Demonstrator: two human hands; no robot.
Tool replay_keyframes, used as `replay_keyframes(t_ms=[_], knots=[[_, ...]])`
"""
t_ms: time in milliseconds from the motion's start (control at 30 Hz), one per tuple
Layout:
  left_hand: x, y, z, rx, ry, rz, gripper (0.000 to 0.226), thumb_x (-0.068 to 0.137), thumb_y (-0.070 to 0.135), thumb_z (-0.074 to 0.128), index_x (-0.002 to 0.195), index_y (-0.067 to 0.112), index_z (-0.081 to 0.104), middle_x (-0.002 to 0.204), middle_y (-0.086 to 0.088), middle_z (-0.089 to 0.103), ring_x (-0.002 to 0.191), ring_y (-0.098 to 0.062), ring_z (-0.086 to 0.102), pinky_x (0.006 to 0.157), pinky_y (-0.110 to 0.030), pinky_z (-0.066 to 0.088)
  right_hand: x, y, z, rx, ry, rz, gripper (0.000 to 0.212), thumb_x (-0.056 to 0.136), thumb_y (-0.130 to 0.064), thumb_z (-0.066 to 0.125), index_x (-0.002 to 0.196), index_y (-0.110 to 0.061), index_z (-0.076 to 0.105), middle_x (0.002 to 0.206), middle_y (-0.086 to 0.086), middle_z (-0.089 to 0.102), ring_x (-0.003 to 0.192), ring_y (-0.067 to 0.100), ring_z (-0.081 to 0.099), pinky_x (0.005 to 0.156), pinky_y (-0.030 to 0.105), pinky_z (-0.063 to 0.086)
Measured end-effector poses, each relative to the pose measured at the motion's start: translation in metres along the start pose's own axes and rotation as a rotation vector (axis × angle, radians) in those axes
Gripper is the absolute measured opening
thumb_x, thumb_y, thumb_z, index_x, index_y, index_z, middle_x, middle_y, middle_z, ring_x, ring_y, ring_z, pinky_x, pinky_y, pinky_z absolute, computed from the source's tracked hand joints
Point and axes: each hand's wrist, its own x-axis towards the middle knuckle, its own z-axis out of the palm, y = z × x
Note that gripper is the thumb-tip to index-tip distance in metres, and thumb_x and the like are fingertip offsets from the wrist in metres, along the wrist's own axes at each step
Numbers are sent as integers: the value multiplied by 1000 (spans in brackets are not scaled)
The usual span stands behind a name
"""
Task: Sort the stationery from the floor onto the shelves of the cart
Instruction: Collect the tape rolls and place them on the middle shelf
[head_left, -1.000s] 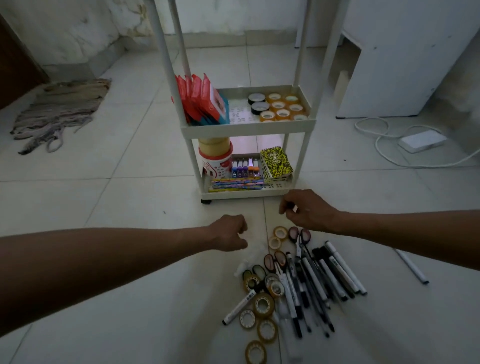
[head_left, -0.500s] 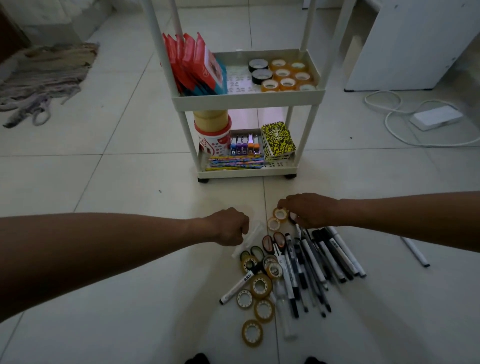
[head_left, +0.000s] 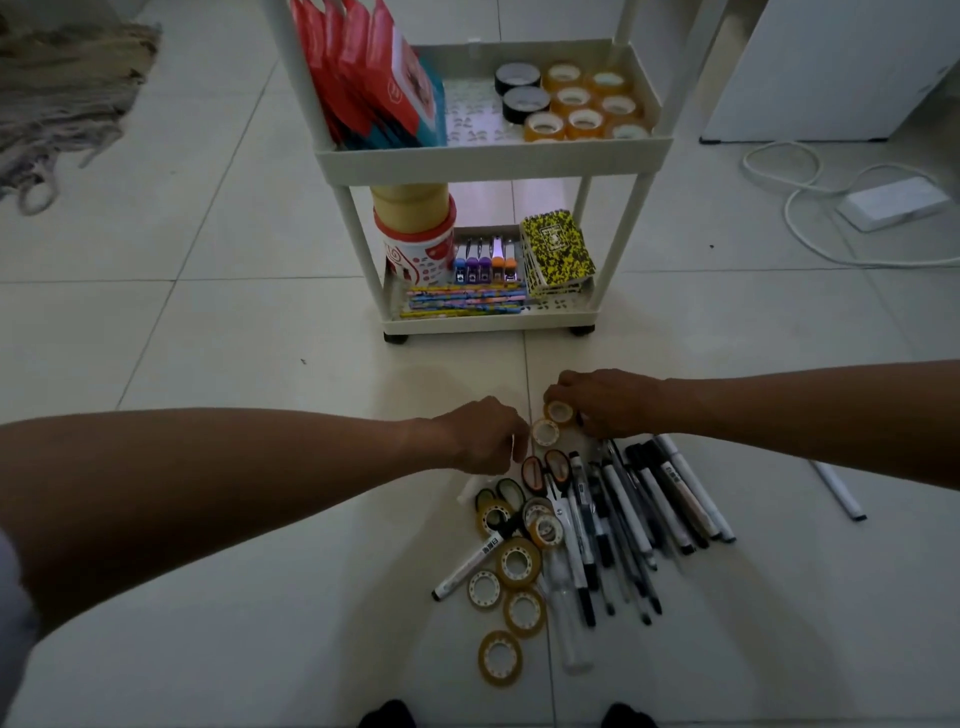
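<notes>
Both forearms reach forward over the tiled floor (head_left: 208, 322), low above the pile of stationery. The right hand (head_left: 605, 402) comes from the right, palm down, and its fingers (head_left: 556, 391) curl around a small roll of clear tape (head_left: 559, 412) at the far end of the pile. The left hand (head_left: 483, 434) is closed in a loose fist just beside a second tape roll (head_left: 545, 432); I cannot tell if it holds something. The markers and pens (head_left: 644, 499) lie side by side on the floor, their long axes running from far to near and leaning slightly right. The white cart (head_left: 493, 158) stands farther, in the centre.
</notes>
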Motion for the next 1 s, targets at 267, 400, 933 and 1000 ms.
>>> replay_keyframes(t_ms=[267, 400, 933, 1000], knots=[[-11, -3, 31, 238, -254, 255, 59, 81, 11, 76, 136, 14, 53, 133, -10, 50, 116, -28, 52, 77, -27, 37, 8, 0, 15, -21, 57, -60, 51, 91, -37, 62, 136, -18, 45, 116, 9, 48, 87, 28, 61, 65, 29, 37], [-22, -14, 47, 378, -152, 368, 69, 79, 3, 70, 142, 10, 41, 134, -14, 45, 114, -31, 50, 69, -37, 46, 11, 1, 20, 1, 119, -106, 41, 92, -44, 60, 120, -17, 50, 105, 5, 50, 82, 21, 55, 64, 28, 33], [-31, -21, 22, 398, -102, 353, 51, 83, 42, 72, 123, 15, 54, 112, -5, 53, 91, -24, 58, 68, -32, 48, -15, 1, -6, 26, 93, -132, 52, 85, -40, 68, 121, -11, 46, 103, 5, 53, 79, 13, 44, 67, 29, 39], [-38, -21, 18, 376, -59, 309, 55, 78, 48, 75, 117, 15, 54, 109, -3, 50, 86, -22, 55, 66, -31, 47, -22, -3, -10, 52, 129, -152, 48, 85, -43, 66, 119, -15, 46, 100, 0, 52, 77, 12, 46, 67, 31, 44]])
